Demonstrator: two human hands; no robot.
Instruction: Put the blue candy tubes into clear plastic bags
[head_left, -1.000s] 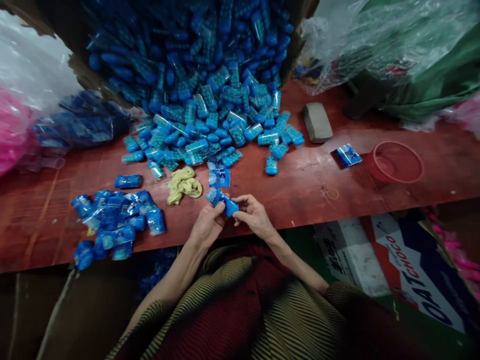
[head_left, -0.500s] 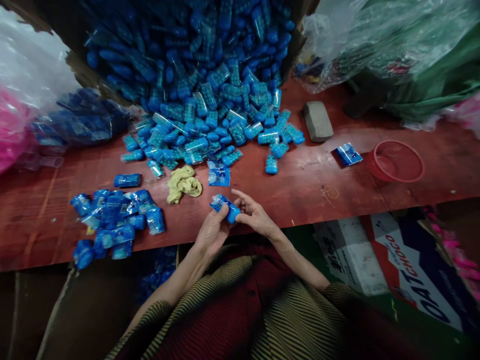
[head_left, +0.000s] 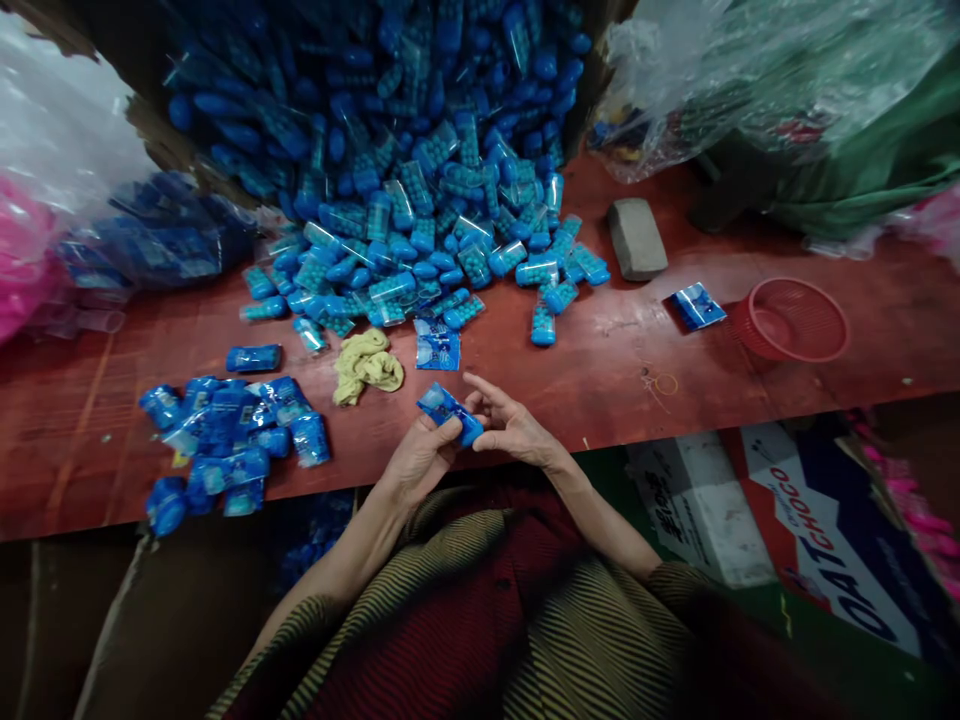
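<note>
My left hand (head_left: 417,458) and my right hand (head_left: 510,428) meet at the near edge of the red table (head_left: 600,370), both closed on one small blue packet (head_left: 448,410) with a plastic wrapper around it. The right thumb and forefinger pinch its right end while the other right fingers spread upward. Just beyond lies a flat blue sachet (head_left: 437,348) and a crumpled yellow cloth (head_left: 367,366). A heap of wrapped blue packets (head_left: 225,440) lies to the left.
A big pile of blue capsule containers (head_left: 420,180) spills from a box at the back. A grey block (head_left: 636,238), a loose sachet (head_left: 697,305) and a red mesh basket (head_left: 791,320) sit to the right. Plastic bags crowd both back corners; cartons (head_left: 825,540) stand below the table.
My hands stayed at the table edge, turning the blue packet slightly. The right hand's fingers have spread open upward while thumb and forefinger keep the pinch.
</note>
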